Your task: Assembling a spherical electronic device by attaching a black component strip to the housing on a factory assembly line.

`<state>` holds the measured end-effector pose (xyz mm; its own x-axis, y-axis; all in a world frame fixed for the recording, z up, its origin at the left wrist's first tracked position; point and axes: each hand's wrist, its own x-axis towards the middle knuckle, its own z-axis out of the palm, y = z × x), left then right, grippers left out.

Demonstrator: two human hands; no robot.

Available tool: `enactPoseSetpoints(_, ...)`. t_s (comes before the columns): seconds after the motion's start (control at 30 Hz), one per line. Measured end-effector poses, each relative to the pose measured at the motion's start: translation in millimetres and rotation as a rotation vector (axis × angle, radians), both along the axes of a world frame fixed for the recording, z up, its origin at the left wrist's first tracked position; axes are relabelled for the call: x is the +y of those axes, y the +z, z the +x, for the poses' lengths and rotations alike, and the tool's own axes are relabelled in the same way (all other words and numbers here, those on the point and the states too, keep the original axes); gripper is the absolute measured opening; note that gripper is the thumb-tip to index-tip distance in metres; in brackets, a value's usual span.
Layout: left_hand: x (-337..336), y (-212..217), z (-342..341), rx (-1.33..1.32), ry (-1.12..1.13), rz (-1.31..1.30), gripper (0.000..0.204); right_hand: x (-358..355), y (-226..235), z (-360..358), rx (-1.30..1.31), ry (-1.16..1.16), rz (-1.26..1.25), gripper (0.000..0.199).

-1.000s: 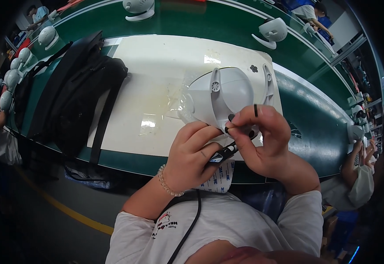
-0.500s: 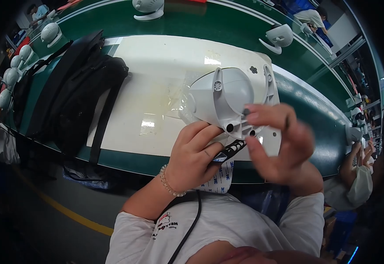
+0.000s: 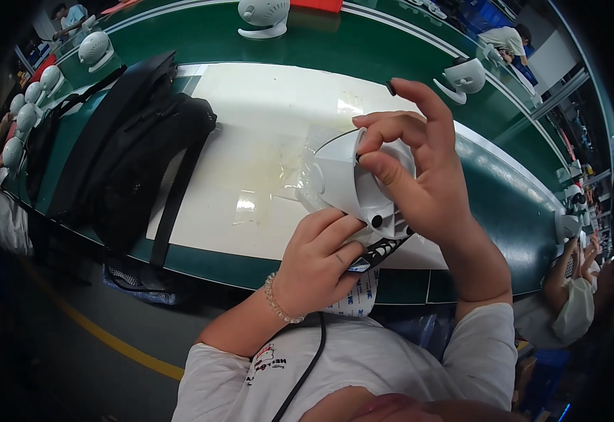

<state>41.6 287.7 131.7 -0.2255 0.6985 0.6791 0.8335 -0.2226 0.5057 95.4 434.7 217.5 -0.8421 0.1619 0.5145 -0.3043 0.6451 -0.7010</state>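
Observation:
A white rounded appliance (image 3: pixel 336 176) with a stand lies tipped over on the worktable, its underside toward me. One black round pad (image 3: pixel 376 221) sits on the stand's near end, and another dark spot shows by its side. My left hand (image 3: pixel 321 260) rests against the near end, closed on a black sheet with cut-out holes (image 3: pixel 377 254). My right hand (image 3: pixel 419 169) is over the stand's far part, thumb and finger pinched around a small black pad (image 3: pixel 358 159), mostly hidden. A second dark pad (image 3: pixel 391 88) clings to a raised fingertip of that hand.
A pale board (image 3: pixel 251 98) covers part of the green table, with clear plastic wrap (image 3: pixel 307 176) beside the appliance. A black bag (image 3: pixel 145 155) lies to the left. More white appliances (image 3: pixel 263 15) stand on the far green belt. People work at both sides.
My right hand has moved from the appliance's near end to the stand's far part and now pinches there. The left hand keeps its hold. The whole view has shifted slightly.

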Motion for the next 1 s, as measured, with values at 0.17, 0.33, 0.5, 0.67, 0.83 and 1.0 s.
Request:
enactPoseSetpoints(0.17, -0.3, 0.2, -0.6, -0.015, -0.011, 0.006, 0.023, -0.8, -4.0, 9.6, 0.135, -0.133, 0.477, 0.057)
enactPoseSetpoints(0.33, -1.5, 0.6, -1.8, -0.022, -0.015, -0.002, 0.024, -9.2, 8.9, 28.9, -0.017, -0.175, 0.705, 0.052)
enactPoseSetpoints(0.5, 0.7, -2.0, -0.5, -0.023, -0.033, -0.019, 0.025, 47.7, -11.8, 39.4, 0.224, -0.291, 0.133, 0.024)
enactPoseSetpoints(0.67, -0.2, -1.5, 2.0, -0.012, 0.005, -0.046, 0.025, 72.1, -22.3, 44.9, 0.058, -0.274, -0.347, 0.013)
enactPoseSetpoints(0.83, 0.1, -2.1, 5.6, -0.032, 0.027, -0.042, 0.026, 71.9, -24.3, 49.3, 0.034, -0.203, -0.473, 0.013)
enactPoseSetpoints(1.0, 1.6, -2.7, 4.3, -0.011, 0.033, -0.009, 0.029, 65.0, -25.7, 47.9, -0.015, -0.209, -0.397, 0.012)
